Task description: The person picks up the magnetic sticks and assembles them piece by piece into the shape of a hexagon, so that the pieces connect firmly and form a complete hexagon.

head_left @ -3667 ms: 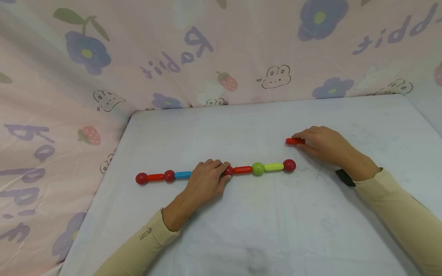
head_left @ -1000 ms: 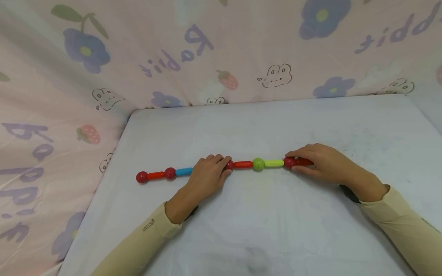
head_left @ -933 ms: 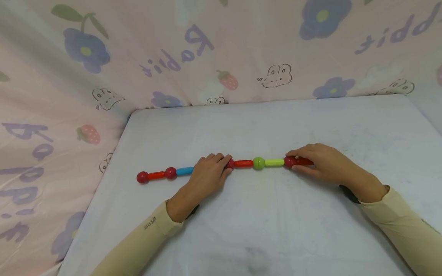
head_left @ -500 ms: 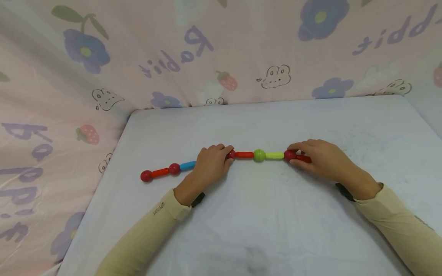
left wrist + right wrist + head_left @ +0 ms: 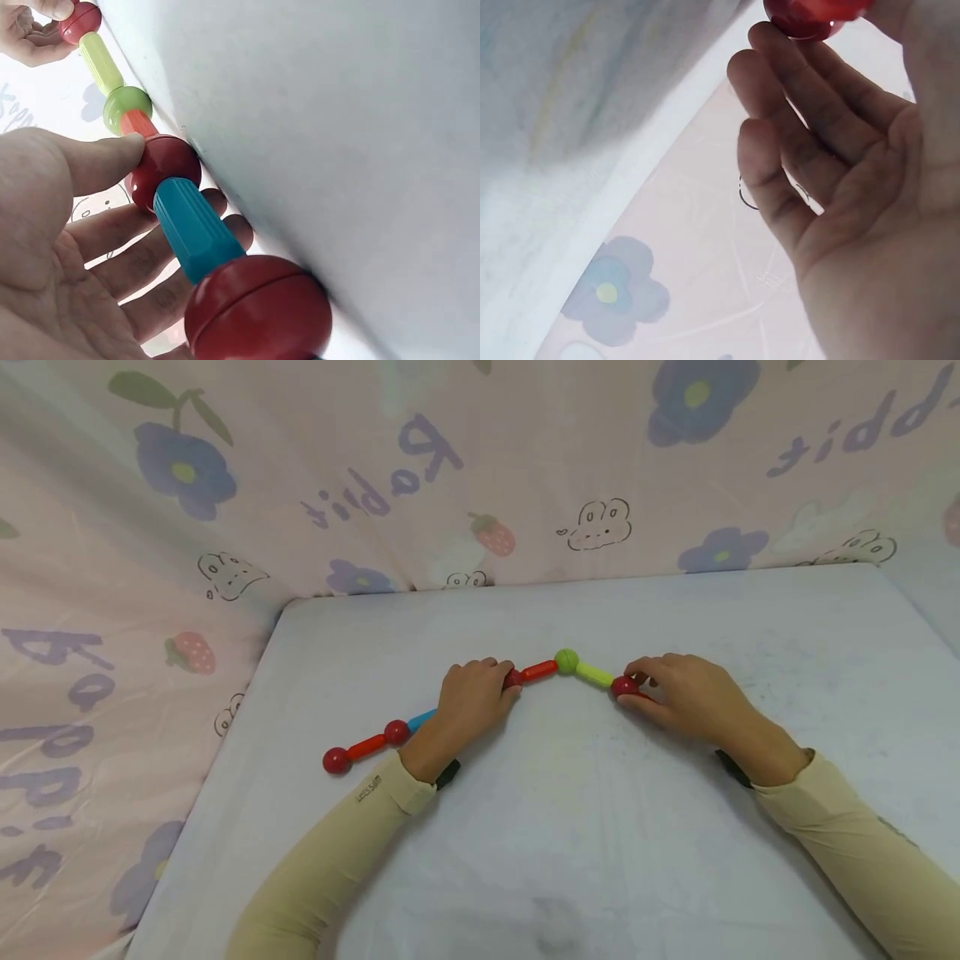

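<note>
A chain of magnetic rods and balls bends across the white table in the head view. My left hand (image 5: 474, 703) grips the middle red ball (image 5: 166, 171), thumb on one side and fingers on the other; a blue rod (image 5: 193, 229) joins it. To the right follow a red rod (image 5: 539, 671), a green ball (image 5: 567, 661) at the bend and a yellow-green rod (image 5: 594, 675). My right hand (image 5: 692, 697) pinches the right-end red ball (image 5: 623, 686), with a red rod mostly hidden beside it. In the right wrist view only the lower part of that ball shows.
The chain's left end, with a red ball (image 5: 337, 761), a red rod (image 5: 366, 747) and another red ball (image 5: 397, 732), lies on the white table (image 5: 570, 827). A pink printed curtain (image 5: 465, 477) hangs along the back and left edges.
The right hand has brought the red rod from the back to the chain's right-end ball. Both hands then shift the middle away from me, and the straight chain now bends upward at the green ball.
</note>
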Demonstrator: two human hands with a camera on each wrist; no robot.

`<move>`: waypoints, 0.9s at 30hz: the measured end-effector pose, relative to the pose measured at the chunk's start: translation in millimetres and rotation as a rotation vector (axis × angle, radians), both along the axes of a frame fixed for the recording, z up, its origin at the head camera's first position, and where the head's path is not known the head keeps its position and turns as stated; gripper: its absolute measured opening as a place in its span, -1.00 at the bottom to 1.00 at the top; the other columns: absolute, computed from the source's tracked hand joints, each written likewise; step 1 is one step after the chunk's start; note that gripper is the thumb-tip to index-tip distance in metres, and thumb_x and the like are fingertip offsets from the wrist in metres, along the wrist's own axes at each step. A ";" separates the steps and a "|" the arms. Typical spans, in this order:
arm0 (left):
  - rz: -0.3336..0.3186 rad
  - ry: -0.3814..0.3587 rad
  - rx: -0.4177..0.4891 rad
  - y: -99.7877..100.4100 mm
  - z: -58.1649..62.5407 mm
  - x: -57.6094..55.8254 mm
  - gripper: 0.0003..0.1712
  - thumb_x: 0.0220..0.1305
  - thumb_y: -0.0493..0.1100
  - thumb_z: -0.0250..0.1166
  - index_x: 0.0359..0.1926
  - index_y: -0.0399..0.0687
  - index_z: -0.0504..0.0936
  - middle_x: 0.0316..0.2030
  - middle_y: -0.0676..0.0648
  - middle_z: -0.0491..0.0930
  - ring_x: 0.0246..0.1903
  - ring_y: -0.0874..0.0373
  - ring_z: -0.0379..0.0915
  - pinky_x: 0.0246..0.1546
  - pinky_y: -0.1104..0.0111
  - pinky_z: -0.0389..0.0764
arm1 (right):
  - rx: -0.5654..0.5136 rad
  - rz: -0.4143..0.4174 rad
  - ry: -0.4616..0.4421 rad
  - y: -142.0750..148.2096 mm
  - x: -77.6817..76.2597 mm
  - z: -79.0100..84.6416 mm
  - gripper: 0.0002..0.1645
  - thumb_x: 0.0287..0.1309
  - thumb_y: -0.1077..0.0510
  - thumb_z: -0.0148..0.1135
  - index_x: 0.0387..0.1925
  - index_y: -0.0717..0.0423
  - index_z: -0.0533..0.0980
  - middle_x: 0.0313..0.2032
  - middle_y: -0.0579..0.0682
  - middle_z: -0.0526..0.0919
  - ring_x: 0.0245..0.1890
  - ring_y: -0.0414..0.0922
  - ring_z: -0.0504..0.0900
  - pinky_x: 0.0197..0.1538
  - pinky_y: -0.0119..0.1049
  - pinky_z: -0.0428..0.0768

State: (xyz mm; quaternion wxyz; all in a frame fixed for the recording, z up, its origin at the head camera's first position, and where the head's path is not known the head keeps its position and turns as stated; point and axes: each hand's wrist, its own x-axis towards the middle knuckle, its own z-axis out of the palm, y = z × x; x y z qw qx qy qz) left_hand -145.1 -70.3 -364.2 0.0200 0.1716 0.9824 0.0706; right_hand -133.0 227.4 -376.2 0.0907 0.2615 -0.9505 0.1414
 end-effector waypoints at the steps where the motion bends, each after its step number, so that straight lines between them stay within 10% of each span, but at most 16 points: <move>1: 0.004 0.002 -0.004 0.8 0.0 -1.0 -0.56 0.37 0.08 0.26 0.17 0.00 0.63 -0.17 -0.02 0.70 -0.26 0.09 0.56 -0.21 0.25 0.55 | 0.002 -0.007 -0.003 -0.9 -0.1 0.3 -0.59 0.04 -0.06 0.49 -0.11 0.05 0.63 -0.37 0.00 0.71 -0.35 -0.05 0.68 -0.35 -0.09 0.62; 20: 0.069 0.065 -0.045 5.9 -3.1 -9.6 -0.65 0.37 0.11 0.25 -0.07 -0.03 0.69 -0.40 0.02 0.64 -0.45 0.12 0.48 -0.36 0.31 0.52 | 0.017 -0.133 -0.147 -15.4 3.8 9.9 -0.58 0.14 -0.15 0.37 -0.17 0.10 0.63 -0.36 -0.04 0.75 -0.48 -0.15 0.57 -0.52 -0.29 0.44; 27: 0.098 -0.016 0.013 -2.1 -3.5 -6.6 -0.42 0.33 0.19 0.27 0.24 0.01 0.57 -0.01 -0.03 0.71 -0.11 0.05 0.63 -0.12 0.20 0.62 | 0.034 -0.152 -0.166 -14.7 3.2 5.9 -0.55 0.15 -0.17 0.36 -0.16 0.12 0.62 -0.31 -0.02 0.77 -0.47 -0.14 0.59 -0.55 -0.30 0.43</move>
